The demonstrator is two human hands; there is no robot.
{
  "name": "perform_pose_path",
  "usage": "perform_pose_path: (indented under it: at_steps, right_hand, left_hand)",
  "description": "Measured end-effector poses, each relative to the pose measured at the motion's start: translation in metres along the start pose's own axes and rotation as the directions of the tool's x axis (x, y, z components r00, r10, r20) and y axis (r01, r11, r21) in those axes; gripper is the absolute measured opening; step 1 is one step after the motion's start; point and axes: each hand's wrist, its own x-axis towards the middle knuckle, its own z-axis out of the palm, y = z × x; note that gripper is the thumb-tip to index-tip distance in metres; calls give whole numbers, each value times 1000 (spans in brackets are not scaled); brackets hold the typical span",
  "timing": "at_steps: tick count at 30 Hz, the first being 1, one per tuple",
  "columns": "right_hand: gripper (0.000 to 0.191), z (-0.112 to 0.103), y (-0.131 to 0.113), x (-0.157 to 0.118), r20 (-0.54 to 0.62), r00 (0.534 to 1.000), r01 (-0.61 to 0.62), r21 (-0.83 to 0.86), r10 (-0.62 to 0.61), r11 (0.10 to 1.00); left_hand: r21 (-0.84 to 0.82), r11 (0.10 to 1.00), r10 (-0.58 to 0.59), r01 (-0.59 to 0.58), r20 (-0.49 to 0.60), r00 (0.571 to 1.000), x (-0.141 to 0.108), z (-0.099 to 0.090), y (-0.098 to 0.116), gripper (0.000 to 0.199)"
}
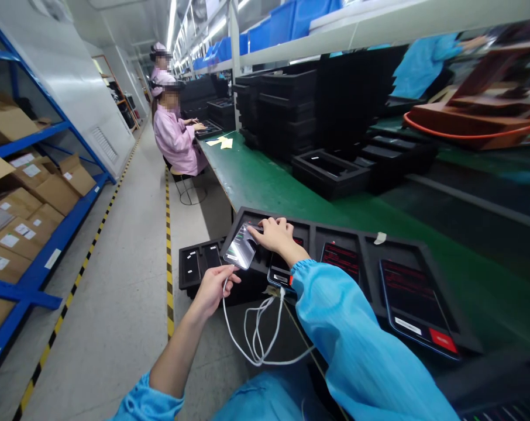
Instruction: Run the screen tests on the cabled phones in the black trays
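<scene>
Bright, even light falls from rows of ceiling tubes running down the aisle. The phone screen throws white glare. Shadows are soft. The right side smears with motion blur, and the wide lens bends the shelves and bench edges outward.

Bright blue smock; right sleeve elastic-cuffed at wrist, left sleeve apparently pushed up. Hands bare.

The right hand held a phone tilted over the black tray on the green table, while the left hand pinched the white cable at the phone's lower end.
</scene>
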Motion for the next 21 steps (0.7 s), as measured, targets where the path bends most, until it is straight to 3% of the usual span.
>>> perform_pose_path:
  at_steps: [6,14,21]
  right_hand:
    - [57,3,-4,5,-4,989,149,83,-149,985]
    - [72,-3,2,8,62,981,172,157,-183,972]
    - [80,-7,-2,4,115,980,144,142,-161,979]
  left_hand:
    - [-1,1000,-7,7,18,1000,1,3,3,65]
    - [-38,994,-103,103,10,995,9,5,13,24]
    - [-69,986,-152,150,-20,988,8,6,15,13]
